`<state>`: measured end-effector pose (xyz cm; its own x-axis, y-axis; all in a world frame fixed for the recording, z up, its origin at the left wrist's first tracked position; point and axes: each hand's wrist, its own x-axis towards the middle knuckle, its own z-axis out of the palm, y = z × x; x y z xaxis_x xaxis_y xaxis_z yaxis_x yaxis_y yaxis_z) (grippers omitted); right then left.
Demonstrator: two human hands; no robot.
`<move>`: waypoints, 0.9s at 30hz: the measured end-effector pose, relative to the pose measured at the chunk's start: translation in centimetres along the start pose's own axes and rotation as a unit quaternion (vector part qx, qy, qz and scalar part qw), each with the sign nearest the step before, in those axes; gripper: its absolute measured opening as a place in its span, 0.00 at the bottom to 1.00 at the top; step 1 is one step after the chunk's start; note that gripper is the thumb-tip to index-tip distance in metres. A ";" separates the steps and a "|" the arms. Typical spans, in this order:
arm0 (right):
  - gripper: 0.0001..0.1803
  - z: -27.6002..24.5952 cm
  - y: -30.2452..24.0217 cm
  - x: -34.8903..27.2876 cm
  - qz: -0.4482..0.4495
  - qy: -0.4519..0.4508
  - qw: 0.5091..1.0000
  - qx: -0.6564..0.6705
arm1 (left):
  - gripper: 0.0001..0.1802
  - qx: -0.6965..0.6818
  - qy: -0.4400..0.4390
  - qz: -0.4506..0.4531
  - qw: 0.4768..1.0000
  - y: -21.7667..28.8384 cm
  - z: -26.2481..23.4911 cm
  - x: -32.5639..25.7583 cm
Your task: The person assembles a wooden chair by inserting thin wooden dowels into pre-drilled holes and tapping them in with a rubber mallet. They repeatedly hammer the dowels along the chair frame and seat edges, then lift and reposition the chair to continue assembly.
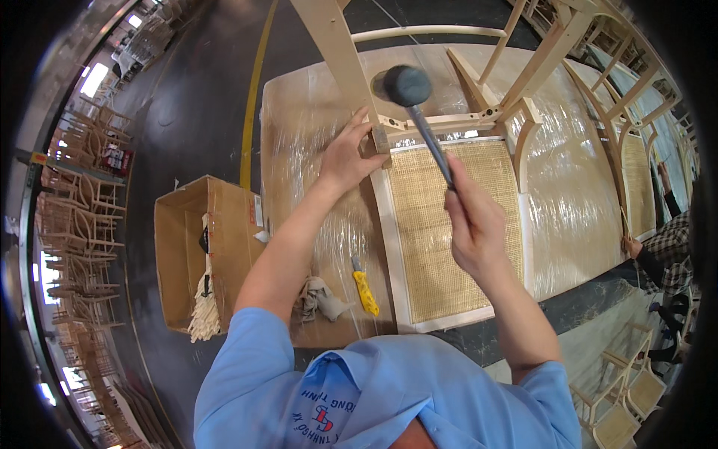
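One mallet gripped in right hand, head beyond panel — left hand part-closed against leg at panel's far-left corner; best strike square, thumb clear.

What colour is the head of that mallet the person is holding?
Dark, nearly black; the mallet head shows best in the head camera's view.

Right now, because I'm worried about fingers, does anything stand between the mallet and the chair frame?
Nothing visible does. The left hand touches the chair frame to the left of the mallet, which the right hand holds.
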<state>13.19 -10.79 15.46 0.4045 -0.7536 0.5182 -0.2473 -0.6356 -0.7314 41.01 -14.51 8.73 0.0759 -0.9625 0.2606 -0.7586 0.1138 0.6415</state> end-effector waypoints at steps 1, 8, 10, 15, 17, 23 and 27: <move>0.27 0.4 0.9 0.2 -0.042 0.007 0.998 -0.039 | 0.38 -0.025 -0.009 -0.007 1.000 0.2 0.3 0.4; 0.24 0.1 0.6 0.2 0.101 -0.081 0.991 0.022 | 0.38 0.027 -0.025 -0.063 0.997 1.3 -0.2 0.2; 0.24 0.4 2.2 -0.5 0.098 -0.107 0.988 -0.045 | 0.38 0.027 -0.021 -0.053 0.998 1.8 0.4 0.1; 0.23 -0.8 2.0 -1.5 0.192 -0.124 0.973 -0.026 | 0.38 0.031 -0.020 0.004 0.999 2.4 0.3 -0.6; 0.23 -1.4 1.2 -2.7 0.194 -0.080 0.978 0.019 | 0.38 0.013 -0.047 -0.015 0.999 2.7 0.4 -1.4; 0.23 -3.1 0.8 -4.0 0.205 -0.046 0.975 0.073 | 0.40 -0.009 -0.077 -0.058 0.995 2.8 0.8 -2.9; 0.24 -3.9 -1.8 -3.6 0.199 -0.019 0.972 0.124 | 0.42 -0.013 -0.104 -0.048 0.993 3.0 0.6 -4.4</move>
<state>8.78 -7.58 16.69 0.3534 -0.9220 0.1584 -0.1737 -0.2310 -0.9573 37.99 -10.13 9.06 0.0099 -0.9990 0.0432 -0.7371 0.0219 0.6754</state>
